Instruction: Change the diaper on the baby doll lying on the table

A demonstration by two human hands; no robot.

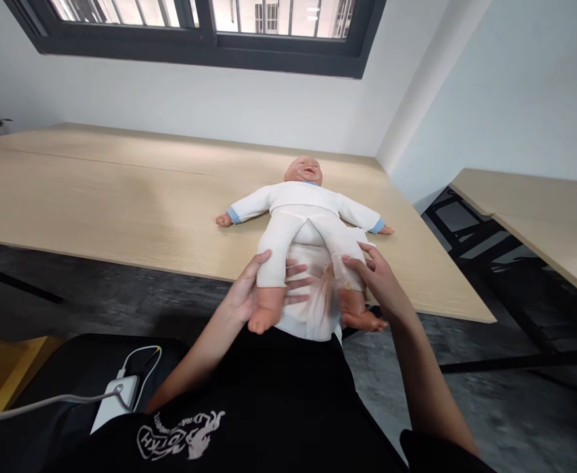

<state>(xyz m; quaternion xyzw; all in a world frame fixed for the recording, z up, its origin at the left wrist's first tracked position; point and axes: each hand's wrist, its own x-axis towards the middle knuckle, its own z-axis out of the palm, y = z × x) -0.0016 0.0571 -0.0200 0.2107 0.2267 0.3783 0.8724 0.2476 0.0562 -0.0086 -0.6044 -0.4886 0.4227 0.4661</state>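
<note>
A baby doll (304,197) in a white top with blue cuffs and white trousers lies on its back on the table, its head away from me and its feet at the near edge. My left hand (244,289) is round the lower trouser leg on the left, thumb in front and fingers passing behind, showing between the legs. My right hand (374,268) grips the other trouser leg (342,249) near the knee, thumb on top. Between and under the legs lies a white cloth or pad (308,315), partly blurred, hanging over the table edge against my black shirt.
The doll lies on a long pale wooden table (96,190) against the wall, below a dark-framed window (204,49). Another table (539,203) stands at the right. A white power bank (115,401) with cables rests on a black seat at lower left.
</note>
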